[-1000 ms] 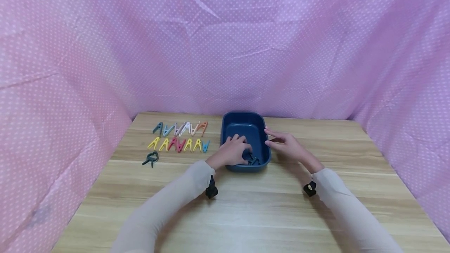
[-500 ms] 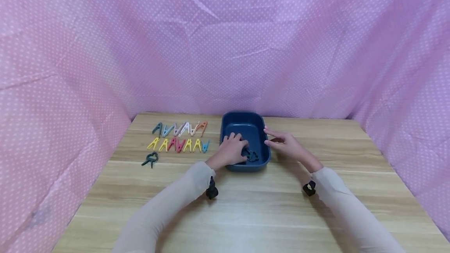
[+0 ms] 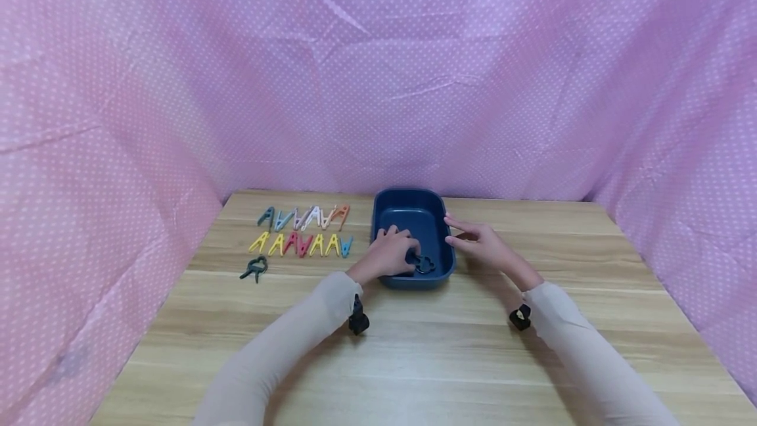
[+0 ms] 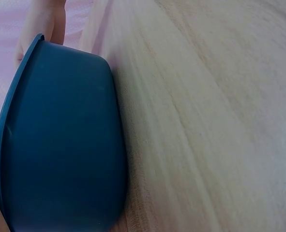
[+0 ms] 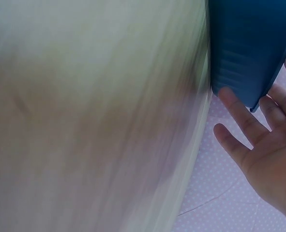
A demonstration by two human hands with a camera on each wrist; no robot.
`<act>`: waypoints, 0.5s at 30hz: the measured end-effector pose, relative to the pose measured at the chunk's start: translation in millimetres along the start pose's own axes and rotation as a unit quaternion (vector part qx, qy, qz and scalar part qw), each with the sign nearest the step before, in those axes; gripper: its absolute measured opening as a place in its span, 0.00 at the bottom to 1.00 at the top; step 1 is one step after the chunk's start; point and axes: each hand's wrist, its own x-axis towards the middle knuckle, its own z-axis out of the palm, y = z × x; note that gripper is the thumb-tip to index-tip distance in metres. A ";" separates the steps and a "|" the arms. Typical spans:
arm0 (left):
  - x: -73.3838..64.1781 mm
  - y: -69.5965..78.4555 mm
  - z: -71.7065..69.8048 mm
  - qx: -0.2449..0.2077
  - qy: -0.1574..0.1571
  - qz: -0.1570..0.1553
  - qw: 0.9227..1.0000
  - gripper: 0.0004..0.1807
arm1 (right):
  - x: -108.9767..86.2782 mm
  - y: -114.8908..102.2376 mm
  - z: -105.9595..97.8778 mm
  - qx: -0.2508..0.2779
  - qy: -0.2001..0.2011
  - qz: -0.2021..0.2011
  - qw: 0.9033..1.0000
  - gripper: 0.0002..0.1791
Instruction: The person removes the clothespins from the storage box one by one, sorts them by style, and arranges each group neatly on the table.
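Observation:
A dark blue bin (image 3: 411,283) stands toward the back of the table. My left hand (image 3: 390,252) reaches over its near left side, with bent fingers and thumb down inside around one end of a dark green clothespin (image 3: 426,264). The clothespin's rounded, cloud-like head shows to the right of the fingertips; its other end is hidden under the hand. At the right wall my right hand (image 3: 481,244) rests straight fingers against the outside near the rim. In the right wrist view, one of the fingers (image 5: 239,111) touches the bin's outer wall.
Left of the bin, two rows of clothespins lie on the wooden table (image 3: 384,360): pastel and orange ones (image 3: 313,217) behind, yellow, red and blue ones (image 3: 303,244) in front. Nearer, a dark green clothespin (image 3: 255,268) lies alone. Pink dotted cloth (image 3: 408,84) hangs around the table.
Inside the bin the dark green clothespin has turned, its rounded head now pointing right, as my left hand shifted slightly. The right hand and the bin have stayed in place.

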 end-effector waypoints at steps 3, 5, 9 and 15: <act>0.3 -0.8 0.3 -0.006 0.005 -0.001 1.000 0.14 | -0.3 -1.0 -0.2 -0.001 -0.001 0.001 1.000 0.30; 0.3 -1.1 0.0 -0.017 0.006 0.001 1.000 0.15 | -0.5 -2.2 -0.2 -0.001 -0.001 0.004 1.000 0.30; -0.3 -2.2 -0.9 -0.039 0.005 0.009 0.999 0.20 | -0.7 -1.6 0.3 -0.005 0.002 0.004 1.000 0.29; -0.1 -4.3 -1.2 -0.059 0.006 0.018 0.998 0.22 | -1.5 -0.3 1.5 -0.019 0.010 0.000 1.000 0.29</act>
